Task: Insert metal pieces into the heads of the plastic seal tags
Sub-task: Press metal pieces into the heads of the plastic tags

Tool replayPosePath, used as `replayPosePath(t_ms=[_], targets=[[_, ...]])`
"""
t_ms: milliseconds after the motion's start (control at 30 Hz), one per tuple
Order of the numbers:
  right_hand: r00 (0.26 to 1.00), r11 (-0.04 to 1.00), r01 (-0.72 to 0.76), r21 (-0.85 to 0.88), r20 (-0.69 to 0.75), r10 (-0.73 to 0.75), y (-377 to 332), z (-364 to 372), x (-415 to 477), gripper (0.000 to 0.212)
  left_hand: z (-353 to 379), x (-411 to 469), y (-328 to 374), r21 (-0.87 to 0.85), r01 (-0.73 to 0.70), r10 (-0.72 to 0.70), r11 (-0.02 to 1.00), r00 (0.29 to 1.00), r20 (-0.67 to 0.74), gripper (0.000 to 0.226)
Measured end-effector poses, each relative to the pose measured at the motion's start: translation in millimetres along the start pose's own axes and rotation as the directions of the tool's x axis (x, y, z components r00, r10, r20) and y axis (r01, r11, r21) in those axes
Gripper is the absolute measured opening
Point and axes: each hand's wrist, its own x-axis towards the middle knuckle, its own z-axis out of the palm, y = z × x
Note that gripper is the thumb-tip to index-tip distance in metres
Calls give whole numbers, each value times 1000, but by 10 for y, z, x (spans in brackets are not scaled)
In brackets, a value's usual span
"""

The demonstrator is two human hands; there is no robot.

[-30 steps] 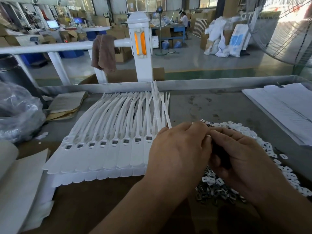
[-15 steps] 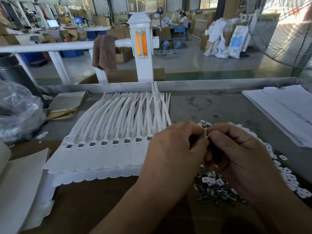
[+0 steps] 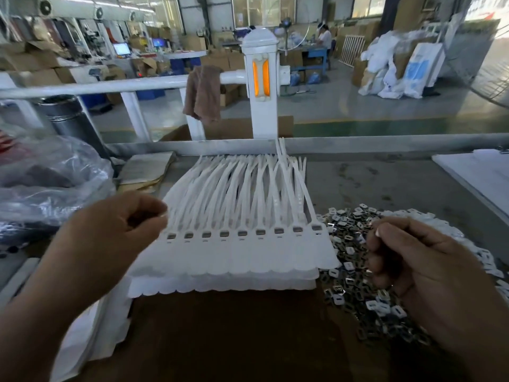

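A stacked row of white plastic seal tags [image 3: 237,255] lies mid-tabletop [image 3: 371,183], with slotted heads in a line, flat ends toward the near edge and thin tails fanning toward the far edge. The left hand [image 3: 110,238], blurred, hovers at the row's left end with fingers curled and thumb tip meeting forefinger; whether it pinches anything cannot be told. The right hand [image 3: 418,266] is loosely curled over a heap of small metal pieces [image 3: 347,271] just right of the tags, and what it holds, if anything, is hidden.
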Motion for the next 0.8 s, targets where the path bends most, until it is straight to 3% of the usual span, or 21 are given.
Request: replayPosePath(t_ms=[267, 433, 567, 800], targets=[[997, 999, -53, 4, -47, 53, 39, -3, 31, 12, 21, 38, -556, 162, -15, -6, 987, 992, 127, 27], [995, 999, -47, 14, -82, 48, 39, -16, 45, 12, 70, 78, -588, 177, -71, 44, 982, 988, 151, 24], [995, 998, -56, 3, -86, 56, 38, -15, 53, 13, 108, 99, -632, 172, -37, 11, 984, 988, 152, 15], [993, 997, -68, -21, -99, 65, 37, -23, 52, 14, 103, 205, -588, 194, -52, 8, 980, 975, 220, 17]])
